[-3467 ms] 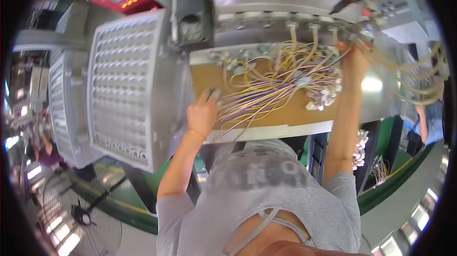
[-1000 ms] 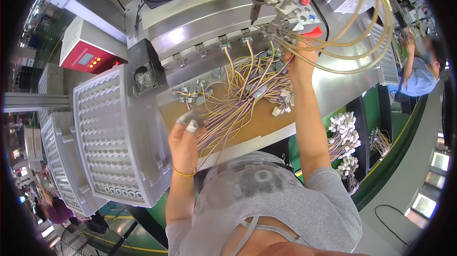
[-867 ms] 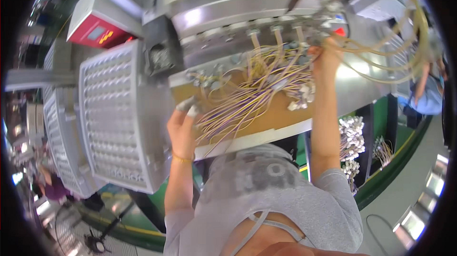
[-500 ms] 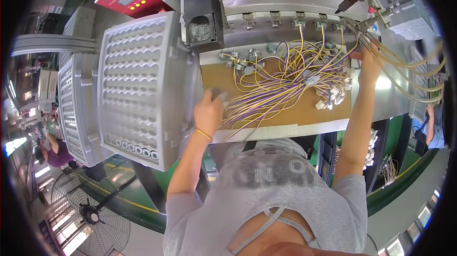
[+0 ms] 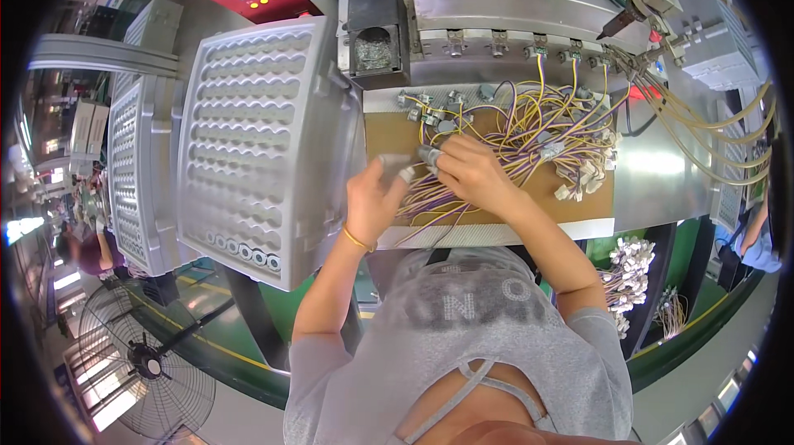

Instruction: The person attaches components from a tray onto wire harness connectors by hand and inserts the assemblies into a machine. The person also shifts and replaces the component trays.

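Observation:
My left hand (image 5: 372, 203) is at the left edge of a brown work mat (image 5: 385, 141), thumb and forefinger apart. Pale covers are on its fingertips, which are partly blurred, and I make out nothing held. Close by on the right, my right hand (image 5: 478, 176) has its fingers pinched together above the wires, with grey covers on the fingertips. Whatever lies in that pinch is too small to make out. Beneath and beside both hands spreads a bundle of yellow and purple wires (image 5: 517, 143), with white connectors (image 5: 579, 176) at its right end. Small metal-and-grey parts (image 5: 430, 112) lie at the mat's upper left.
A grey tray with rows of hollows (image 5: 248, 139) stands on the left, ring-shaped parts along its lower edge. Behind the mat is a metal fixture with clamps (image 5: 499, 44), some gripping wired parts. A pointed tool head (image 5: 620, 23) and hoses (image 5: 703, 118) hang at the right.
My right hand has come from the hoses at the far right to the middle of the mat, beside my left hand. The left hand's thumb and forefinger now show spread. The view has shifted slightly.

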The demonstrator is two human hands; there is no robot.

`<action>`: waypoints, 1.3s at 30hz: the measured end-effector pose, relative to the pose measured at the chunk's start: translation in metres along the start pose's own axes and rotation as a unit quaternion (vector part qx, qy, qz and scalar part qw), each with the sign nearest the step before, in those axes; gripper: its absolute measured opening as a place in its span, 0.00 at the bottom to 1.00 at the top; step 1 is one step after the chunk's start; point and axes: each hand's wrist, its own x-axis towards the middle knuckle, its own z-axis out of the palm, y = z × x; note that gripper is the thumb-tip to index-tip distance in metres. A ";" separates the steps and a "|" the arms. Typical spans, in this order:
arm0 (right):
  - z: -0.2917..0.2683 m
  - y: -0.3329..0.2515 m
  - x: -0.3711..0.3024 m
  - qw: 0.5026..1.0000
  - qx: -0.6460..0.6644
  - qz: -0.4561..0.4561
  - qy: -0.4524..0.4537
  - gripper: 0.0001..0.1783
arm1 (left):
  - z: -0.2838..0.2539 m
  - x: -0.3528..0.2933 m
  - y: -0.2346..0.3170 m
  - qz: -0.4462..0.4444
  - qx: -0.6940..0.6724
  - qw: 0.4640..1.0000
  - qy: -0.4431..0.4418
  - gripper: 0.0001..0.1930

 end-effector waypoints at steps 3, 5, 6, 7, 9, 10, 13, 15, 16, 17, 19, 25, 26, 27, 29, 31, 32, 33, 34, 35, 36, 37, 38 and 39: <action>-0.009 -0.001 0.002 1.000 -0.001 -0.005 0.006 0.08 | -0.002 0.003 0.002 -0.074 -0.109 0.991 -0.006 0.10; -0.012 -0.001 0.002 1.000 0.002 0.017 0.009 0.06 | -0.004 0.014 0.003 0.197 0.050 0.973 0.107 0.13; -0.013 -0.001 0.001 0.999 0.037 0.029 0.001 0.06 | -0.004 0.015 0.009 0.197 0.048 0.973 0.108 0.13; -0.015 0.001 0.000 0.997 0.072 0.040 -0.006 0.05 | -0.002 0.015 0.017 0.199 0.032 0.974 0.102 0.14; -0.011 0.007 -0.007 0.991 0.109 0.075 -0.017 0.05 | -0.003 0.016 0.018 0.201 0.016 0.975 0.098 0.15; -0.010 0.010 -0.010 0.983 0.146 0.109 -0.027 0.05 | -0.006 0.017 0.011 0.245 0.057 0.962 0.107 0.16; -0.016 0.024 -0.014 0.972 0.121 0.196 -0.042 0.05 | -0.026 0.028 0.023 0.297 0.114 0.932 0.172 0.16; -0.018 0.016 -0.007 0.965 0.119 0.217 -0.084 0.06 | -0.038 0.026 0.026 0.258 0.123 0.933 0.221 0.15; -0.016 0.009 -0.003 0.972 0.121 0.186 -0.078 0.06 | -0.040 0.026 0.024 0.286 0.130 0.926 0.209 0.17; -0.014 0.000 0.002 0.977 0.126 0.155 -0.073 0.07 | -0.039 0.019 0.027 0.280 0.144 0.924 0.218 0.17; -0.015 -0.025 0.019 0.967 0.167 0.164 -0.098 0.07 | -0.049 0.003 0.028 0.244 0.190 0.945 0.107 0.19; -0.023 -0.015 0.019 0.919 0.275 0.273 -0.069 0.06 | -0.152 -0.047 -0.011 0.051 0.293 0.905 0.304 0.16; -0.027 -0.018 0.021 0.910 0.292 0.286 -0.070 0.06 | -0.173 -0.064 -0.033 0.017 0.340 0.877 0.339 0.13; -0.029 -0.020 0.023 0.901 0.309 0.298 -0.071 0.05 | -0.194 -0.079 -0.049 -0.035 0.442 0.833 0.331 0.11; -0.030 -0.021 0.027 0.900 0.314 0.294 -0.079 0.05 | -0.221 -0.105 -0.081 -0.079 0.539 0.768 0.337 0.13; -0.028 -0.023 0.029 0.900 0.314 0.291 -0.084 0.04 | -0.233 -0.113 -0.103 -0.277 0.452 0.808 0.258 0.14; -0.028 -0.024 0.028 0.900 0.311 0.292 -0.088 0.04 | -0.235 -0.115 -0.106 -0.275 0.451 0.808 0.260 0.14; -0.029 -0.023 0.027 0.902 0.302 0.296 -0.086 0.04 | -0.235 -0.110 -0.105 -0.194 0.461 0.817 0.287 0.15; -0.028 -0.023 0.026 0.904 0.294 0.299 -0.079 0.04 | -0.234 -0.104 -0.102 -0.110 0.466 0.820 0.312 0.16; -0.025 -0.024 0.024 0.913 0.279 0.285 -0.085 0.04 | -0.237 -0.101 -0.098 -0.116 0.423 0.845 0.305 0.17; -0.025 -0.023 0.021 0.922 0.260 0.275 -0.090 0.04 | -0.235 -0.103 -0.098 -0.125 0.381 0.850 0.343 0.16; -0.026 -0.026 0.023 0.927 0.229 0.280 -0.102 0.06 | -0.227 -0.104 -0.096 -0.133 0.333 0.855 0.375 0.15; -0.028 -0.030 0.027 0.934 0.201 0.273 -0.110 0.08 | -0.216 -0.096 -0.080 -0.096 0.245 0.875 0.406 0.14; -0.026 -0.030 0.026 0.932 0.221 0.268 -0.102 0.09 | -0.207 -0.087 -0.056 -0.062 0.152 0.887 0.431 0.14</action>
